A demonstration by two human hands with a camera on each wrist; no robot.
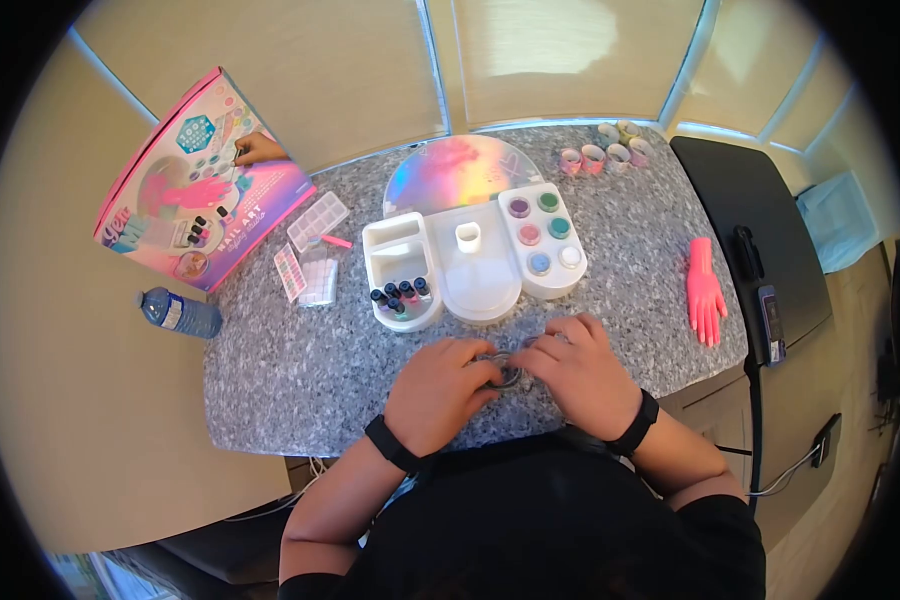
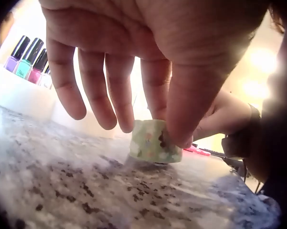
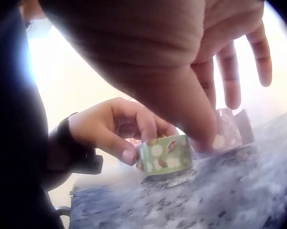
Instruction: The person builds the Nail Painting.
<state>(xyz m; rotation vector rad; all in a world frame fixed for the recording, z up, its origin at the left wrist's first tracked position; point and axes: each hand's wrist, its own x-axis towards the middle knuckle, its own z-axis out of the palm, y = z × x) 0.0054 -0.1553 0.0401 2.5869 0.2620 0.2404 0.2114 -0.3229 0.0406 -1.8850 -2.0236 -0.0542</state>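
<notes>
- Pale green with a small pattern, a short round band (image 2: 153,141) sits down at the speckled worktop (image 1: 635,250), near the edge closest to the person; whether it rests on the stone or is held just clear of it, I cannot tell.
- Thumb and fingertips of the left hand (image 1: 435,395) grip the green band, the other fingers reaching downward.
- Just beside it is a mauve band (image 3: 229,128), pinched by the thumb and a finger of the right hand (image 1: 592,375), whose remaining fingers are extended.
- Beyond the hands is a white station (image 1: 479,302): dark-capped polish bottles (image 1: 400,294) in its left section, a small white cup (image 1: 468,238) in the middle, and six pots of colour (image 1: 539,234) on the right.
- Behind the station lies a shiny rainbow panel (image 1: 460,170).
- Left of the station are a clear compartment case (image 1: 318,220), a pink stick (image 1: 337,241), a sheet of small coloured pieces (image 1: 290,273) and a pack of white blocks (image 1: 318,283).
- Farther left are a nail art box (image 1: 205,185) and a water bottle (image 1: 180,312).
- Toward the right lie a pink model hand (image 1: 704,290) and, at the back, a cluster of short patterned rolls (image 1: 592,158).
</notes>
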